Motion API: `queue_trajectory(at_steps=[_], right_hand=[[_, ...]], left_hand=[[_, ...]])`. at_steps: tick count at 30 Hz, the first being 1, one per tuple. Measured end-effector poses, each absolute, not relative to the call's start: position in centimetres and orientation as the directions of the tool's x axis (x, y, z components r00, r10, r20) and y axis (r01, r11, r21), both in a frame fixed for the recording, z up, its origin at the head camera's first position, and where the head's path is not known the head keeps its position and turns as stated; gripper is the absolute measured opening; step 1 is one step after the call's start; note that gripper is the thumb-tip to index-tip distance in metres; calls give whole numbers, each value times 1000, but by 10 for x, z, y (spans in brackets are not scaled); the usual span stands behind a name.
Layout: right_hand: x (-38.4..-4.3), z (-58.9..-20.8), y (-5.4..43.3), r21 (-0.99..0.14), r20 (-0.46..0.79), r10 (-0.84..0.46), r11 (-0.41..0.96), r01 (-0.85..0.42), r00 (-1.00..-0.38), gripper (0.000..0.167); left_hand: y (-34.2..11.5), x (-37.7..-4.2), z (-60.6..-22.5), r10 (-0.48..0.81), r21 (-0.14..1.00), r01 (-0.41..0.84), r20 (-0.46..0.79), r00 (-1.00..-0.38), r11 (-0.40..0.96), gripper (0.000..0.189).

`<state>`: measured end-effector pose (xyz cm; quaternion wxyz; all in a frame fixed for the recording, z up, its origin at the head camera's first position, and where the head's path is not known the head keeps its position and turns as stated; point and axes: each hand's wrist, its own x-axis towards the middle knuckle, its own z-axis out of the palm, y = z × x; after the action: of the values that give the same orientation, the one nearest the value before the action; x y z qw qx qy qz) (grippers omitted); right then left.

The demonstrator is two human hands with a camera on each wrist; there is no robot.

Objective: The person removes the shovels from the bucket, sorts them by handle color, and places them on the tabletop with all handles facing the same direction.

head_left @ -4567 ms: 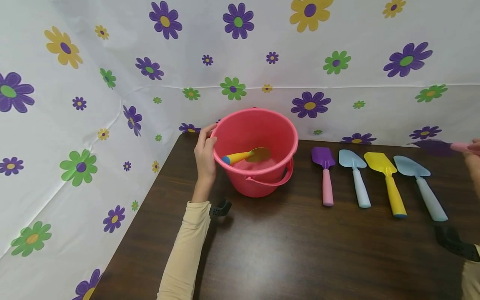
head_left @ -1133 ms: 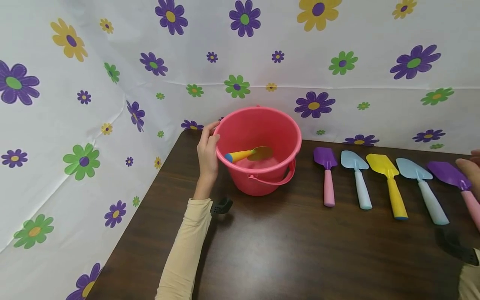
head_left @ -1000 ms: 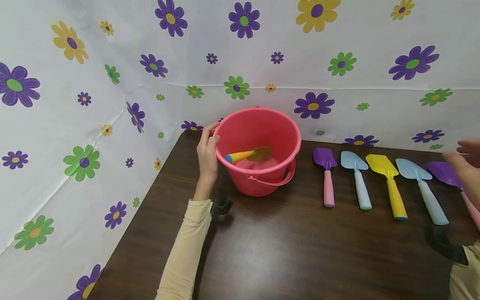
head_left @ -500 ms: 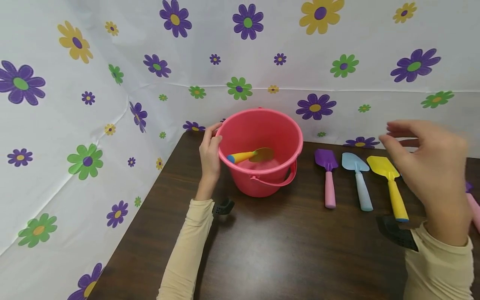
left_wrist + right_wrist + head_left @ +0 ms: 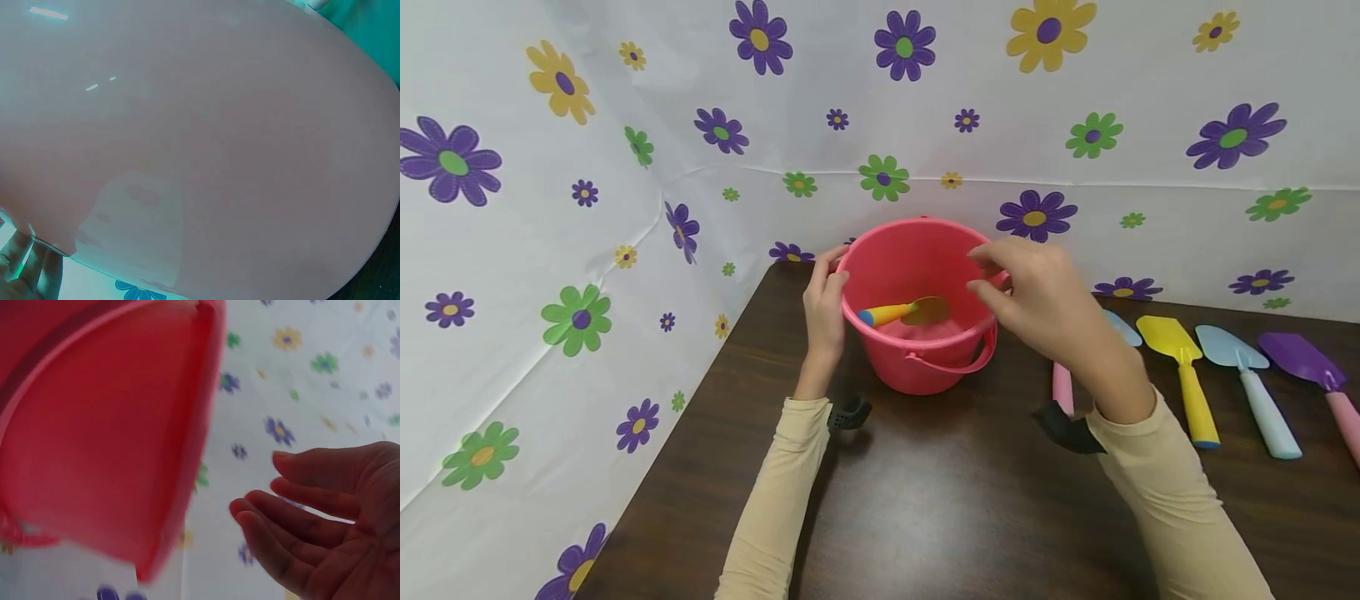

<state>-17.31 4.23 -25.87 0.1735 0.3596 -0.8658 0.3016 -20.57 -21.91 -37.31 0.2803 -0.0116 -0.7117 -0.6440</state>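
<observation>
A pink bucket (image 5: 917, 367) stands on the dark wooden table, its handle hanging down in front. My left hand (image 5: 824, 312) holds the bucket's left rim; the left wrist view is filled by the bucket's smooth wall (image 5: 237, 150), with a few fingers at the lower left. Inside the bucket lies a yellow toy trowel (image 5: 887, 314) with a blue handle end. My right hand (image 5: 1037, 292) hovers by the bucket's right rim, fingers loosely bent and holding nothing. In the right wrist view, a gap separates the right hand (image 5: 319, 519) from the bucket (image 5: 106, 437).
To the right lie a yellow shovel (image 5: 1187, 383), a light blue trowel (image 5: 1255, 392) and a purple trowel with pink handle (image 5: 1311, 362). The right arm partly covers another light blue trowel (image 5: 1123, 327) and a pink handle (image 5: 1062, 387). Flowered sheets rise behind and at left.
My right hand has let go of the purple trowel, now lying at the end of the row, and has moved left to the bucket. The left hand stays on the rim.
</observation>
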Motion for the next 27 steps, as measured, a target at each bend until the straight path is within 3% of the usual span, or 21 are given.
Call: queue_trajectory(at_steps=[5, 14, 27], right_hand=[[-188, -258, 7, -423, 290, -636, 585, -692, -715, 37], [-221, -267, -39, -407, -73, -766, 608, -682, -639, 54], [-235, -284, -71, -347, -203, -784, 617, -706, -586, 46]], left_hand=[[-218, -207, -373, -333, 911, 374, 412, -848, 174, 46], [-218, -205, -373, -345, 913, 363, 407, -846, 187, 46], [-218, -207, -374, -344, 908, 375, 417, -841, 185, 46]])
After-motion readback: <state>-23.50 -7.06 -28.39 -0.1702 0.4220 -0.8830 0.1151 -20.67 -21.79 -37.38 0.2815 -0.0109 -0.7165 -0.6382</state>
